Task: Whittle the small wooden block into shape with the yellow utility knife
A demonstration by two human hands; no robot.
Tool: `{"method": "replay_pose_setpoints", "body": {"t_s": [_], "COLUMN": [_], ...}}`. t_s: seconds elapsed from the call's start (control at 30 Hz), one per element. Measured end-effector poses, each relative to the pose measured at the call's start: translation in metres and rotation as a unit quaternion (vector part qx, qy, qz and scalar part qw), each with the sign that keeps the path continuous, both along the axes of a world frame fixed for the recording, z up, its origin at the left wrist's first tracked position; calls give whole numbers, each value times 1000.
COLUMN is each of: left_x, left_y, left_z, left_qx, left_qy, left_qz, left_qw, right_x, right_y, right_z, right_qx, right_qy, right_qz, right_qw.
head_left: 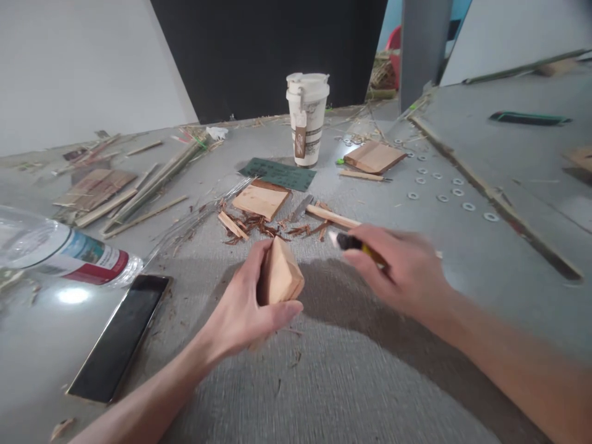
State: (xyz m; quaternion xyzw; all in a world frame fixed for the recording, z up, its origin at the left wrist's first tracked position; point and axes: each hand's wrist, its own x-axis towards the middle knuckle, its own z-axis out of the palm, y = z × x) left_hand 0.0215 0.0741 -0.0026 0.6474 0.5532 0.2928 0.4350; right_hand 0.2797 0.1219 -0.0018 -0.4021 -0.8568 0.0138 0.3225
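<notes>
My left hand (252, 302) is closed around a small light wooden block (283, 271) with slanted faces, held above the grey table. My right hand (398, 265), a little blurred, grips a utility knife (354, 243) with a black and yellow handle. Its pale tip points left toward the block, with a gap between them. Behind the hands lie a square wooden piece (262, 198), curled brown wood shavings (259, 225) and a tool with a wooden handle (333, 216) and a flat metal blade.
A lidded paper cup (308, 120) stands behind a green sandpaper sheet (277, 174). Several metal washers (457, 192) lie at right near another wooden board (375, 156). A phone (120, 339) and a plastic bottle (69, 250) lie at left, before bamboo strips (152, 185).
</notes>
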Motion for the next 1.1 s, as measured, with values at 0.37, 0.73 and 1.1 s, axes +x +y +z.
{"method": "replay_pose_setpoints", "body": {"t_s": [0.37, 0.73, 1.1], "left_x": [-2, 1, 7], "left_y": [4, 3, -4], "left_z": [-3, -2, 4], "left_qx": [11, 8, 12], "left_qy": [-7, -22, 13], "left_qz": [-4, -4, 16], "left_qw": [1000, 1000, 1000], "right_x": [-14, -21, -18], "right_y": [-19, -23, -26], "right_z": [0, -2, 2], "right_qx": [-10, -38, 56], "right_qy": [-9, -22, -52], "right_qz": [138, 149, 119], "right_qw": [990, 988, 990]}}
